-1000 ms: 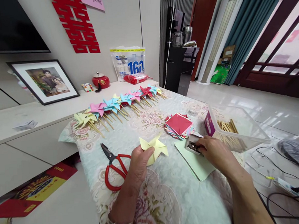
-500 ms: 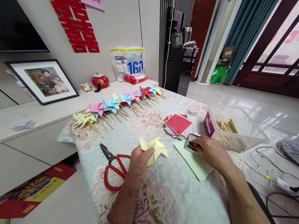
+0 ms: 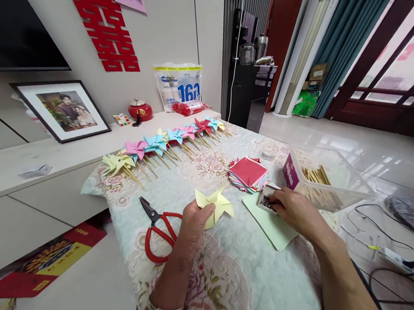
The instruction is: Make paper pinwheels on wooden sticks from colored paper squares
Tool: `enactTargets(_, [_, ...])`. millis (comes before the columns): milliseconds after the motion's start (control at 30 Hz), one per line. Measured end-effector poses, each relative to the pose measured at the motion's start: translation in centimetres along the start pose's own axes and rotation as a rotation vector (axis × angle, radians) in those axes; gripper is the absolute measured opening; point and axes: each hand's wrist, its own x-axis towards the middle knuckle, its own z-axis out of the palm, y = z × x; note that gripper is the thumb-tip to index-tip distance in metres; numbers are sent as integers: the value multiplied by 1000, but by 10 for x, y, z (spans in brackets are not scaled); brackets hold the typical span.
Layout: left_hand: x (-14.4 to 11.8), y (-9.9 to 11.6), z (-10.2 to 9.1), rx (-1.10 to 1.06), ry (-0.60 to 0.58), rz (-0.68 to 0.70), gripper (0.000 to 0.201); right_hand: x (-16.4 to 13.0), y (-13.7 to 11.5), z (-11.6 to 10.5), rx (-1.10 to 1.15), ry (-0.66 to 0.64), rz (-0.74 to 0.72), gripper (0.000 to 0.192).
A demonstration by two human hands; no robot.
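Between thumb and fingers, my left hand (image 3: 197, 222) pinches a pale yellow paper pinwheel (image 3: 218, 205) with its blades folded to the middle. My right hand (image 3: 294, 208) has its fingertips in a small white box (image 3: 266, 203) of tiny dark metal pins; whether they hold one is hidden. That box rests on light green paper sheets (image 3: 266, 224). Just behind lies a stack of coloured paper squares (image 3: 248, 172), a red one on top. Red-handled scissors (image 3: 159, 230) lie left of my left hand, blades pointing away.
Several finished pinwheels on sticks (image 3: 166, 141) line the far table edge. A clear plastic bin (image 3: 353, 186) with wooden sticks (image 3: 316, 175) stands on the right, near a round clear container (image 3: 269, 152). Beyond are a framed photo (image 3: 63, 111) and a red jar (image 3: 141, 111) on the cabinet.
My view has shifted slightly. My right hand has stayed at the pin box, its fingers moving a little. My left hand still holds the yellow pinwheel in the same place.
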Motion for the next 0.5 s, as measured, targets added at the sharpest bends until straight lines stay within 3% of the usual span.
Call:
enactTargets(333, [2,-2,-1,7,13,-9,32,4,-8,7,-173,24,33,21])
enactTargets(500, [2,-2,-2,23,4,0,33,2,-4,5,-93,40,-17,22])
